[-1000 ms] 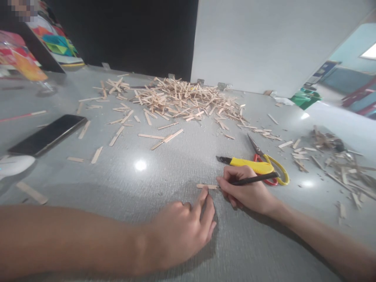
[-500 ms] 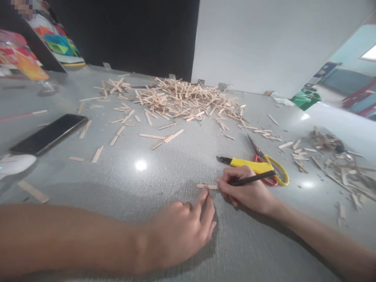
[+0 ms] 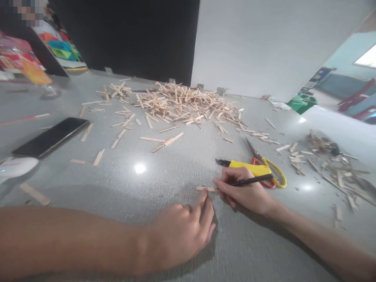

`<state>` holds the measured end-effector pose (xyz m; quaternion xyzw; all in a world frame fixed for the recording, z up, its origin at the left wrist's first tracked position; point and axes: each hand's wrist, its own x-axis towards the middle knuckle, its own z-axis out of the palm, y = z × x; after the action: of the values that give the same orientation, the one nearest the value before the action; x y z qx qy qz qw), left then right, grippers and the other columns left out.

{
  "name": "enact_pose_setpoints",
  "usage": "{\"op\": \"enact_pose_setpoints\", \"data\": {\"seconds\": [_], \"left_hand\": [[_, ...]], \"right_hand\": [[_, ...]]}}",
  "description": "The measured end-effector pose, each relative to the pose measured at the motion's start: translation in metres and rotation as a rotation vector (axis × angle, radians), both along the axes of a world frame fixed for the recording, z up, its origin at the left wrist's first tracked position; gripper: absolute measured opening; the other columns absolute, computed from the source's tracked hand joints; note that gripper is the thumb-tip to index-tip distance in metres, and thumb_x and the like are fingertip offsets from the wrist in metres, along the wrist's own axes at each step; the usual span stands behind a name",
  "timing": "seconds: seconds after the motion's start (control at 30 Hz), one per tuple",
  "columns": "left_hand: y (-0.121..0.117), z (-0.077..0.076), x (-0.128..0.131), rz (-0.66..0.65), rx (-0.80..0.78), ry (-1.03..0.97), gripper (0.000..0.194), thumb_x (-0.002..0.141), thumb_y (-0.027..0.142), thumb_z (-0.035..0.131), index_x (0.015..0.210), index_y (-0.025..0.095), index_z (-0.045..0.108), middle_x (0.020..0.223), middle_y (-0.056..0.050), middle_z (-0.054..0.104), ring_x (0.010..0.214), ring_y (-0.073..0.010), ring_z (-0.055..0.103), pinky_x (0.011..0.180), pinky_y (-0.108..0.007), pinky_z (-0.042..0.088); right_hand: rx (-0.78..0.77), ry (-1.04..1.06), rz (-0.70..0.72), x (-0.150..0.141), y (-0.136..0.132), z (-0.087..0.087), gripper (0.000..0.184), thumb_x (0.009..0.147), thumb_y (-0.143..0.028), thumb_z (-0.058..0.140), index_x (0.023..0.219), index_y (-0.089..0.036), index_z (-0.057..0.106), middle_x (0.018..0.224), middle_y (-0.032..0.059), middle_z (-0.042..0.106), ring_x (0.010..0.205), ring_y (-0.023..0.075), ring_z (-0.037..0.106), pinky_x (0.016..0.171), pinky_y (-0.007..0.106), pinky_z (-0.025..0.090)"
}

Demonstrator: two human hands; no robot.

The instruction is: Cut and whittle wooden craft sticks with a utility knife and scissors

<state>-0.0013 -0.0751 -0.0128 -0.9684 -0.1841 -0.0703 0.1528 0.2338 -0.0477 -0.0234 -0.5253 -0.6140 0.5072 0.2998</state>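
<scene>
My right hand [image 3: 243,190] grips a black pen [image 3: 254,179] like a writer, its tip end hidden by the fingers over the right end of a short, flat wooden stick [image 3: 202,188]. My left hand [image 3: 185,229] lies to the left with its fingers stretched out. Its index fingertip presses the stick against the grey table [image 3: 164,188]. Just beyond my right hand is a yellow utility knife [image 3: 251,168] with its dark blade end pointing left. Scissors [image 3: 276,172] with red and yellow handles lie partly behind the knife, blades pointing away.
A big heap of wooden sticks [image 3: 179,100] lies along the black and white panels, with loose ones scattered nearer. Wood scraps [image 3: 340,168] cover the right side. At left are a phone [image 3: 51,137], a white mouse [image 3: 19,168] and a bottle [image 3: 35,70]. A green container [image 3: 302,102] stands far right.
The view has shifted slightly, moving the background a little. My right hand and the pen have moved slightly left along the stick; my left fingertip stays on it.
</scene>
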Motion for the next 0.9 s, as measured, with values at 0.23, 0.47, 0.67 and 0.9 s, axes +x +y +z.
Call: {"op": "enact_pose_setpoints", "data": {"seconds": [0.23, 0.47, 0.67, 0.9], "left_hand": [[-0.0006, -0.0009, -0.0011, -0.009, 0.009, -0.035, 0.045, 0.107, 0.027, 0.042, 0.124, -0.001, 0.074, 0.129, -0.032, 0.071, 0.061, -0.0241, 0.076, 0.043, -0.032, 0.057], [0.0042, -0.0036, -0.0008, -0.028, -0.099, -0.026, 0.049, 0.105, 0.027, 0.042, 0.135, -0.004, 0.066, 0.138, -0.032, 0.067, 0.071, -0.0270, 0.079, 0.048, -0.035, 0.060], [0.0042, -0.0027, -0.0010, -0.023, -0.116, -0.017, 0.047, 0.105, 0.026, 0.044, 0.135, -0.003, 0.066, 0.139, -0.032, 0.066, 0.079, -0.0286, 0.080, 0.050, -0.035, 0.061], [0.0052, -0.0006, -0.0005, -0.021, -0.130, -0.003, 0.049, 0.105, 0.027, 0.044, 0.136, -0.004, 0.065, 0.138, -0.033, 0.066, 0.081, -0.0304, 0.081, 0.050, -0.035, 0.061]], "right_hand": [[0.013, -0.068, -0.012, 0.0030, -0.0021, -0.0049, 0.043, 0.101, -0.043, 0.068, 0.066, -0.021, 0.056, 0.048, -0.0050, 0.059, 0.036, 0.0077, 0.054, 0.036, 0.017, 0.037], [0.020, -0.024, -0.012, 0.0026, -0.0004, -0.0070, 0.043, 0.102, -0.044, 0.067, 0.067, -0.022, 0.053, 0.050, -0.0051, 0.060, 0.036, 0.0079, 0.054, 0.035, 0.017, 0.039], [0.005, -0.032, -0.033, 0.0002, -0.0001, -0.0053, 0.044, 0.101, -0.045, 0.068, 0.067, -0.021, 0.054, 0.052, -0.0040, 0.062, 0.035, 0.0072, 0.054, 0.034, 0.016, 0.036], [0.024, -0.024, -0.030, -0.0012, 0.0000, -0.0033, 0.046, 0.099, -0.048, 0.070, 0.066, -0.021, 0.054, 0.051, -0.0045, 0.061, 0.035, 0.0067, 0.053, 0.034, 0.016, 0.036]]}}
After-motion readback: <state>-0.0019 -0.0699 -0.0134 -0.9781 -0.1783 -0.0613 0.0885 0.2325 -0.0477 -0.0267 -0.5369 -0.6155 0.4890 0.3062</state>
